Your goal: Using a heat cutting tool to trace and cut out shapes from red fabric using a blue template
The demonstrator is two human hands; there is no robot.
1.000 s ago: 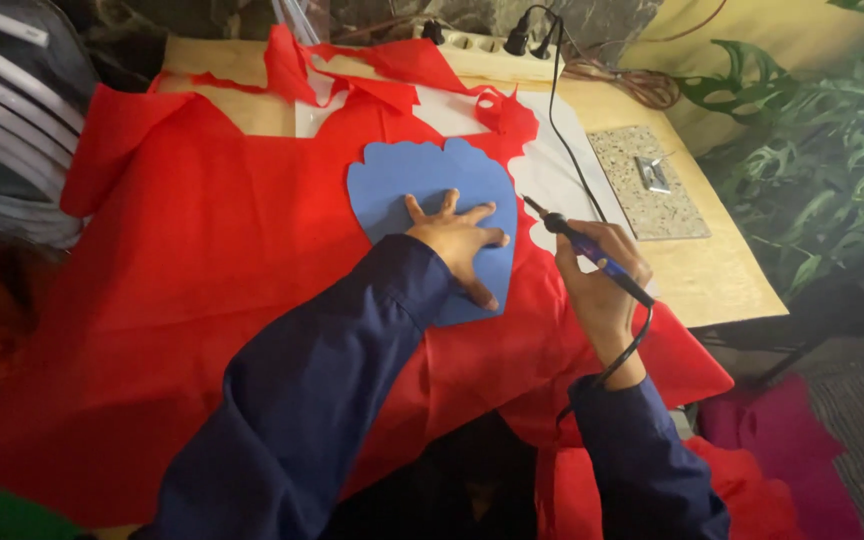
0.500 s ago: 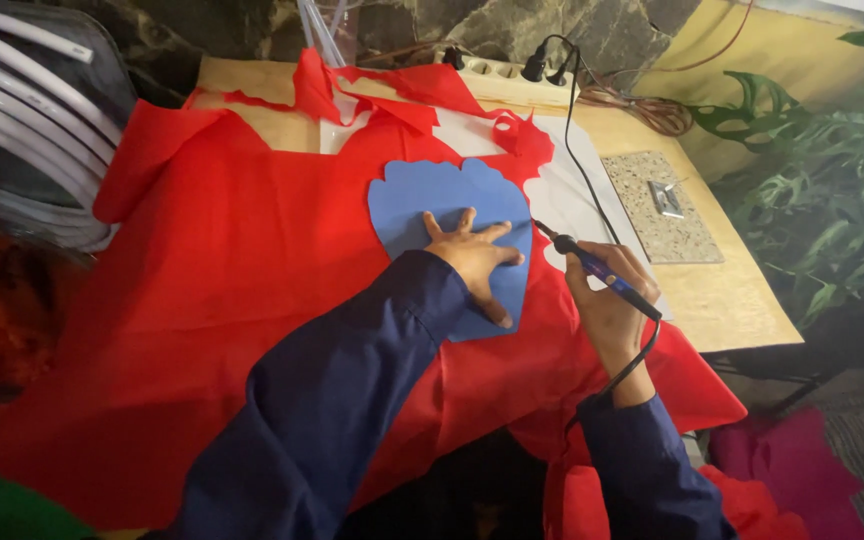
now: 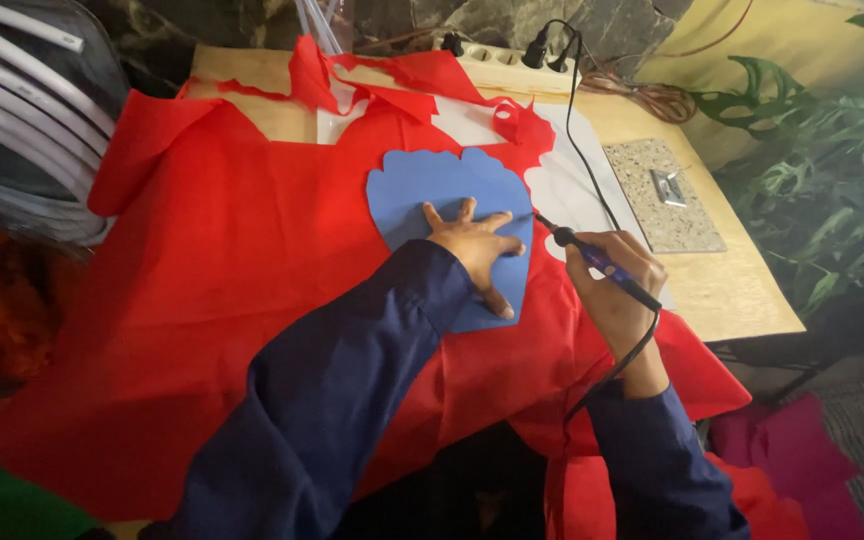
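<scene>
A blue scalloped template [image 3: 432,190] lies flat on a large red fabric sheet [image 3: 222,290] that covers the wooden table [image 3: 727,285]. My left hand [image 3: 474,248] presses down on the template with its fingers spread. My right hand [image 3: 612,280] grips a dark corded cutting pen [image 3: 592,258] like a pencil. The pen's tip touches the fabric at the template's right edge. Its black cord [image 3: 580,120] runs back to a power strip [image 3: 497,55] at the table's far edge.
A speckled stone tile [image 3: 660,205] with a small metal piece sits at the right of the table. Cut red scraps [image 3: 352,75] lie at the back. White paper [image 3: 577,190] shows under the fabric. Green plants [image 3: 832,150] stand right; curved white tubes [image 3: 12,110] at left.
The view has shifted a little between frames. My left hand stays pressed on the template and the pen tip stays near the template's right edge.
</scene>
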